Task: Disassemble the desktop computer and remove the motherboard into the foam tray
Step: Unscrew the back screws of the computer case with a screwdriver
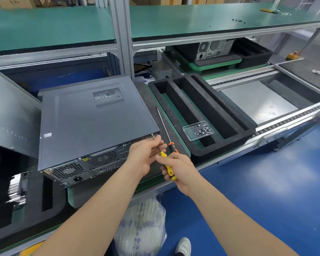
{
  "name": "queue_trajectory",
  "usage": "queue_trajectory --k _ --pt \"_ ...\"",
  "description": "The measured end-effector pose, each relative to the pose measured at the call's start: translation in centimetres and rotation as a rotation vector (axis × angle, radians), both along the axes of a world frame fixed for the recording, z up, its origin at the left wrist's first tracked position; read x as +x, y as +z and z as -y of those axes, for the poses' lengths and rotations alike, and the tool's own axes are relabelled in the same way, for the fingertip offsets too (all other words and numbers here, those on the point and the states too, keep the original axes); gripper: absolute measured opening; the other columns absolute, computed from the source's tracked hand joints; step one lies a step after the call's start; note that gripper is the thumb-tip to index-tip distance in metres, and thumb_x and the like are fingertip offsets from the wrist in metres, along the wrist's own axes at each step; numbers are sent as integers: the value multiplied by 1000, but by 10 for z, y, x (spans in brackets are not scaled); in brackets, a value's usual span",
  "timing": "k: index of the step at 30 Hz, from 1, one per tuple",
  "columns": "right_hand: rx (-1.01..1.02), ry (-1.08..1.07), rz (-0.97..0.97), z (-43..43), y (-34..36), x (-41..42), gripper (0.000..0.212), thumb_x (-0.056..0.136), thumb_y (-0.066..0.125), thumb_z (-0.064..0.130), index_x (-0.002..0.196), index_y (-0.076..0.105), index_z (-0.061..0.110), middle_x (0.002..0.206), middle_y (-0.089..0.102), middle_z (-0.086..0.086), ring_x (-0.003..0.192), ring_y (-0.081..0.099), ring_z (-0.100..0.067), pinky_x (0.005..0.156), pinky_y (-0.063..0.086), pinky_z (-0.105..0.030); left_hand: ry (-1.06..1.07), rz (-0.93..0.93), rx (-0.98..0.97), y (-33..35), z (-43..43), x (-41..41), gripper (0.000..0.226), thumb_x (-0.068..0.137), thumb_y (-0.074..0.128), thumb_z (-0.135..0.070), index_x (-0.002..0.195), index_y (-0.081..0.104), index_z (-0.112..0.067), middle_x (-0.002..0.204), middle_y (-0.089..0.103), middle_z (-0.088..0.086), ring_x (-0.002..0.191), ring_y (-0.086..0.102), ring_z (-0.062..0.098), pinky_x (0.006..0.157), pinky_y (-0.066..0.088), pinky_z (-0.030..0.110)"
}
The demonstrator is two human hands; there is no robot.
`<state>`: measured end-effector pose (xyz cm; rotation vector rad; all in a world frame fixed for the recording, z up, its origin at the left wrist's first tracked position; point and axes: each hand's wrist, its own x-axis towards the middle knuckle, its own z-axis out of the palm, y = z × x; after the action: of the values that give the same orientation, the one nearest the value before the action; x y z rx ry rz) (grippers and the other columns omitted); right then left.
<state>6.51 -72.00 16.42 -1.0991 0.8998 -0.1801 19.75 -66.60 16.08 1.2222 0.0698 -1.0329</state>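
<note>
Right hand and left hand with screwdriver at computer rear corner.
Right grip wraps the yellow handle; left grip pinches the shaft, whose tip meets a screw on the upper rear edge. Computer lies flat on the worktop, lid on. Orange driver lies between computer and foam tray. Clear screw box rests on the tray. Tray slots hold no motherboard.

The desktop computer is a grey metal case lying flat on 1 side. Its closed side panel, with a perforated vent, faces up; the rear panel, with 2 fan grilles and a power socket, faces the person. The black foam tray, with 3 long parallel slots, lies just right of it.
</note>
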Motion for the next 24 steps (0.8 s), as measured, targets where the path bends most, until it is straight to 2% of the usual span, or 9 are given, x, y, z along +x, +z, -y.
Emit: queue_trajectory --k 3,5,8,11,14,16,20,22,24 --pt "86 18 -18 0 1 2 35 87 81 42 85 62 13 67 60 -3 54 52 -12 46 42 -24 23 18 26 2 3 -3 19 90 74 0 108 72 6 85 79 14 75 77 19 61 60 25" --pt "182 87 -29 2 2 1 47 91 69 58 85 71 12 69 60 -5 52 51 -14 44 39 -25 46 -3 19 2 6 -4 15 93 68 5 108 71 7 85 79 14 76 78 20 60 60 24" --pt "197 150 -2 7 0 -5 44 100 57 45 91 78 7 78 68 -12 55 59 -18 47 45 -26 59 -32 6 3 8 -7 16 100 56 7 108 70 6 88 79 16 81 79 24 62 61 25" --pt "72 88 24 6 -2 -5 17 94 74 23 94 71 6 85 72 -15 64 67 -17 53 52 -26 46 -49 -35 3 7 -8 22 104 46 7 112 67 7 95 78 19 87 79 29 67 64 29" --pt "8 -12 1 4 -6 0 23 87 81 13 85 59 12 74 70 -12 54 59 -13 46 45 -23 21 -11 -15 5 5 -7 14 99 63 -3 108 68 5 95 78 18 84 78 28 64 63 30" --pt "51 -12 15 3 -5 3 26 88 81 19 86 56 13 69 65 -8 49 49 -11 42 37 -22 18 44 22 5 5 -8 16 93 73 -6 103 70 6 92 78 18 76 78 23 61 61 27" --pt "201 60 -12 5 -1 3 41 92 68 54 84 72 14 70 62 -9 48 50 -14 42 36 -23 52 -3 19 7 10 -10 13 102 58 2 107 68 7 86 78 16 75 78 23 59 61 26" --pt "228 83 -30 6 -2 1 48 97 58 56 80 76 15 72 64 -11 50 53 -16 43 39 -24 31 -44 9 10 10 -11 22 107 47 -2 110 68 3 92 79 14 82 79 25 59 62 28" --pt "230 77 -34 6 -3 0 45 101 53 47 86 74 11 73 66 -13 49 55 -17 43 40 -24 1 -46 1 10 8 -10 27 109 42 -6 112 68 -1 97 80 14 87 79 27 60 63 29"
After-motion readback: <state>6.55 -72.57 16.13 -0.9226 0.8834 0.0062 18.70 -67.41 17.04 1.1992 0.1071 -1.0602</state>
